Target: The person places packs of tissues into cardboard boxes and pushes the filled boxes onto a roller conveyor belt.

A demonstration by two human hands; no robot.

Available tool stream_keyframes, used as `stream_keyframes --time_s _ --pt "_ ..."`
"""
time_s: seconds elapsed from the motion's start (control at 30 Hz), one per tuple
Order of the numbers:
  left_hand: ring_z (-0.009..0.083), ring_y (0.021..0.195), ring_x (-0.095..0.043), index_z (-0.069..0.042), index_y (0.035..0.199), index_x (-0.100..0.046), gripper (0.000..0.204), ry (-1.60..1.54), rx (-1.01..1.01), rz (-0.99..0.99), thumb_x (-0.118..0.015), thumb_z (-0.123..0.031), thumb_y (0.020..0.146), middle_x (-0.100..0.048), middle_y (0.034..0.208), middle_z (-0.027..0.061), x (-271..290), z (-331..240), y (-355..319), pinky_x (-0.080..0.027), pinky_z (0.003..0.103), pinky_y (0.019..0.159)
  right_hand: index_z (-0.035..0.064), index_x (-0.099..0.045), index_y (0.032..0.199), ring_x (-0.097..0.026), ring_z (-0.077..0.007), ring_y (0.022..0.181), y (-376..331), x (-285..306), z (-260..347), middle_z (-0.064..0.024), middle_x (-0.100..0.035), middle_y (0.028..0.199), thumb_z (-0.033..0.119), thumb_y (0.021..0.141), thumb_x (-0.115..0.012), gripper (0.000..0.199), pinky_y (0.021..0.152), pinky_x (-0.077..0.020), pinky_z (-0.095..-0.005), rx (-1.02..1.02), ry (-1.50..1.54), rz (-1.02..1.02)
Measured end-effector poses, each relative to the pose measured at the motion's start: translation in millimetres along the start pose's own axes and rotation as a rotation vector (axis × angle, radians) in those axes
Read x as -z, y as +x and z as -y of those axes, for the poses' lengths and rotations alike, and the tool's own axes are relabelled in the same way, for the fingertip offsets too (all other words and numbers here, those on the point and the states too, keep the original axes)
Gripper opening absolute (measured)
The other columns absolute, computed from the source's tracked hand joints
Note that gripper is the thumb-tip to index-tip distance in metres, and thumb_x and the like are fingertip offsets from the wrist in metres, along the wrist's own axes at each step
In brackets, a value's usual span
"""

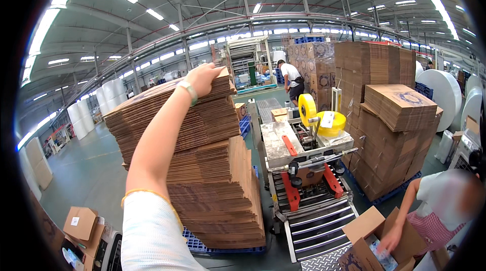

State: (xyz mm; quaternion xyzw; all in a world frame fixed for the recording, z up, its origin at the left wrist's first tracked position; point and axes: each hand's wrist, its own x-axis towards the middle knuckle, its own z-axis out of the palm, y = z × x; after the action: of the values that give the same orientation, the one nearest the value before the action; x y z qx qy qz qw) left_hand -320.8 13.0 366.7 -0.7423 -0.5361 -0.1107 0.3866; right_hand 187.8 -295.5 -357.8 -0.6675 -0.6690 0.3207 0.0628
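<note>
My left hand is stretched out over a tall stack of flattened cardboard cartons. Its fingers are bent over the top corner and closed on the uppermost flattened carton; the fingertips are partly hidden. A pale band circles the wrist, and a white sleeve covers the upper arm. The stack rests on a blue pallet. My right hand is out of view.
Right of the stack stands a carton taping machine with yellow tape rolls and a roller conveyor. At lower right a co-worker's hand reaches into an open carton. More carton stacks stand beyond.
</note>
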Motion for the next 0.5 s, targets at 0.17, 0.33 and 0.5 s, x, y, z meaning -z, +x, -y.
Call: stream_keyframes --time_s 0.17,0.33,0.5 --pt "0.0384 0.085 -0.070 -0.007 0.095 -0.064 0.009 0.211 0.277 -0.221 -0.058 -0.014 0.094 -0.071 0.087 0.0166 -22.5 77.0 -59.4 -0.056 0.049 0.074 0.0047 -0.064 0.127 -0.067 -0.0457 0.098 1.7 -9.3 19.3 -0.0276 -0.067 0.115 0.039 0.092 -0.065 0.048 0.087 -0.0522 -0.0517 0.068 0.051 0.140" --pt "0.0353 0.083 -0.066 -0.007 0.102 -0.067 0.017 0.222 -0.133 -0.737 -0.073 -0.018 0.091 -0.069 0.093 0.0131 74.3 -6.3 -52.8 -0.051 0.044 0.071 0.0051 -0.072 0.105 -0.069 -0.0403 0.093 -26.0 39.1 74.9 -0.0207 -0.072 0.098 0.030 0.092 -0.065 0.029 0.083 -0.0555 -0.0460 0.092 0.331 0.003" --pt "0.0243 0.064 -0.054 -0.006 0.085 -0.054 0.047 0.117 -0.805 -0.857 -0.077 -0.046 0.074 -0.054 0.076 0.0078 184.0 -262.6 -31.9 -0.043 0.034 0.058 0.0055 -0.055 0.139 -0.053 -0.0378 0.128 -40.7 121.6 89.5 -0.0214 -0.057 0.138 0.032 0.092 -0.072 0.057 0.108 -0.0430 -0.0430 0.262 0.546 -0.518"
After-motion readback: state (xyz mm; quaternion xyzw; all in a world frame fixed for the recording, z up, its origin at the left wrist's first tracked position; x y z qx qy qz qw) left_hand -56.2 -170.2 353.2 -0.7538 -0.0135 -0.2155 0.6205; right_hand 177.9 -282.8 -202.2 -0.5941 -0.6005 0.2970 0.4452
